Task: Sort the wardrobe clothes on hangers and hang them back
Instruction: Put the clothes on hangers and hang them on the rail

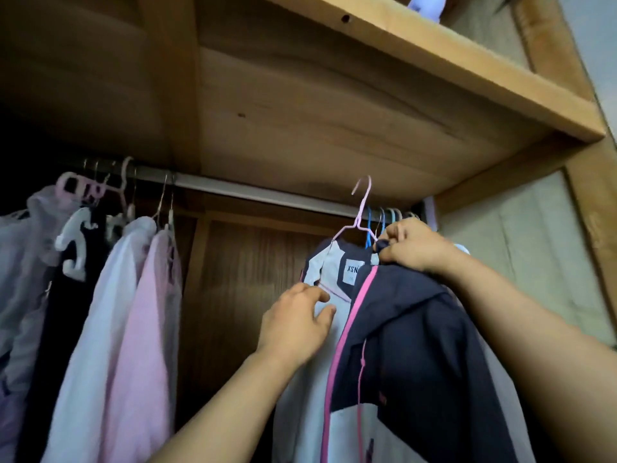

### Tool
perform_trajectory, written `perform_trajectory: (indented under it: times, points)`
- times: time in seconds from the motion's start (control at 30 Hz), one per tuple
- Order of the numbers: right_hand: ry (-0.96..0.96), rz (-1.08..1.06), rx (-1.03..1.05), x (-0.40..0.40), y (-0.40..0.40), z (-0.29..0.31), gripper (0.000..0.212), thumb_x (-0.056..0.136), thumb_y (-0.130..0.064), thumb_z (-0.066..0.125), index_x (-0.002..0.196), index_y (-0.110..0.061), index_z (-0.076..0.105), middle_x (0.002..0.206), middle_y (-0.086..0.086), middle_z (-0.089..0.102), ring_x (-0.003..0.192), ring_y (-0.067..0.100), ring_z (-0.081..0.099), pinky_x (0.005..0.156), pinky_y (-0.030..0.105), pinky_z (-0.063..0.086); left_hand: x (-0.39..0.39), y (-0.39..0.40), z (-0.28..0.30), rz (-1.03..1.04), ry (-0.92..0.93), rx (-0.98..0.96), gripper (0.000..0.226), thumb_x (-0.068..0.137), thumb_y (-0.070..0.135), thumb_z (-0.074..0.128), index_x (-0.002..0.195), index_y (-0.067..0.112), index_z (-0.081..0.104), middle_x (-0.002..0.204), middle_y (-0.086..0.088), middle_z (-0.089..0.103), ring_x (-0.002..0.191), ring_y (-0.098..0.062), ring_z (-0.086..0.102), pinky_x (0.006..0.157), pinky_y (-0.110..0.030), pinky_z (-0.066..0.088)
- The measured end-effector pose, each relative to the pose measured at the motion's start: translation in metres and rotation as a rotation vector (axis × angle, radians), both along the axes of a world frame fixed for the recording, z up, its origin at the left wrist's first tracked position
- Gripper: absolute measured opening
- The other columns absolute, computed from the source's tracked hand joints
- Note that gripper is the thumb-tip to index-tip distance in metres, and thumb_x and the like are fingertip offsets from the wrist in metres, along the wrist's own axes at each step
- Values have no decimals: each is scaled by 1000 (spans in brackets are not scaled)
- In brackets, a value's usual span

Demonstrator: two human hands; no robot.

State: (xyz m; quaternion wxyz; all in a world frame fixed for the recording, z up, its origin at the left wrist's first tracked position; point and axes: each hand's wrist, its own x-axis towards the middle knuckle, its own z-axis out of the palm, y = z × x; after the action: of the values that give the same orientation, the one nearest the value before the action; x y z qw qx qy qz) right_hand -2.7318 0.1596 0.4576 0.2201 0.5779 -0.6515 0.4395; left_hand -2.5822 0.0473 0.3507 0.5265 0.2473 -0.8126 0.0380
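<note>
The right hand [412, 243] is pinching the collar of the navy jacket [420, 345] up near the rail [267, 193], fingers curled tight on the dark fabric. The left hand [297, 324] is lying lower and to the left, fingers loosely spread and touching the jacket's white lining. Between and above the hands, the pink wire hanger [359, 212] is poking its hook up, level with the rail. Far left of both hands, pale shirts [133, 312] are hanging.
</note>
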Motion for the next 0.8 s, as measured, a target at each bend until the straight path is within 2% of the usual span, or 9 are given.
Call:
perform_trajectory:
  times: [0.07, 0.13, 0.23, 0.37, 0.47, 0.53, 0.6, 0.67, 0.8]
  points:
    - [50, -55, 22, -13, -7, 16, 12, 70, 0, 65, 60, 2, 59, 59, 4, 47, 62, 13, 39, 56, 27, 31, -8, -11, 4, -22, 3, -1, 28, 94, 41, 48, 117, 29, 58, 125, 12, 52, 114, -10, 49, 91, -26, 42]
    - [67, -71, 53, -24, -15, 29, 12, 70, -1, 65, 71, 10, 61, 62, 6, 45, 64, 15, 36, 58, 26, 30, -15, -22, 7, -48, 6, -11, 28, 94, 42, 47, 118, 30, 58, 125, 14, 51, 114, -7, 48, 89, -24, 40]
    - [100, -134, 97, -36, -26, 41, 12, 70, -4, 66, 62, -5, 56, 60, 4, 37, 60, 10, 28, 54, 26, 26, -26, -37, 11, -69, 5, -22, 28, 95, 43, 46, 117, 32, 57, 125, 17, 50, 112, -4, 48, 87, -22, 41]
    - [176, -193, 156, -43, -47, 54, 22, 66, -12, 66, 73, 8, 58, 62, 6, 36, 61, 11, 28, 56, 27, 28, -33, -55, 17, -69, 6, -28, 27, 94, 45, 46, 116, 33, 57, 124, 19, 49, 111, -3, 48, 86, -20, 41]
    - [259, -238, 246, -42, -60, 50, 7, 73, -6, 64, 70, 1, 62, 65, 9, 45, 64, 14, 38, 57, 26, 33, -35, -63, 17, -63, 12, -36, 25, 94, 43, 47, 115, 33, 57, 122, 19, 50, 109, -3, 49, 79, -19, 37]
    - [275, -219, 281, -43, -63, 43, 11, 72, -4, 64, 62, -5, 58, 64, 9, 45, 64, 14, 37, 57, 26, 33, -37, -67, 14, -55, 16, -31, 25, 93, 43, 48, 114, 33, 58, 121, 18, 51, 111, -3, 49, 78, -18, 36]
    - [246, -194, 262, -47, -61, 37, 14, 70, -5, 65, 60, -10, 59, 57, 5, 44, 58, 10, 37, 56, 25, 34, -40, -68, 11, -58, 11, -17, 24, 93, 43, 48, 113, 34, 59, 120, 18, 51, 109, -4, 50, 78, -19, 37]
    - [183, -149, 210, -49, -56, 31, 9, 70, -7, 71, 68, -14, 65, 48, -7, 50, 50, 5, 43, 53, 21, 37, -45, -66, 8, -69, 2, -8, 24, 93, 43, 48, 112, 33, 59, 120, 19, 52, 107, -5, 51, 79, -20, 37]
    - [49, 27, 94, -53, -51, 17, 19, 69, -14, 80, 80, -17, 65, 60, 0, 57, 54, 9, 48, 62, 26, 38, -52, -62, 4, -84, 4, -2, 24, 93, 45, 48, 110, 33, 60, 120, 18, 53, 108, -5, 52, 84, -21, 41]
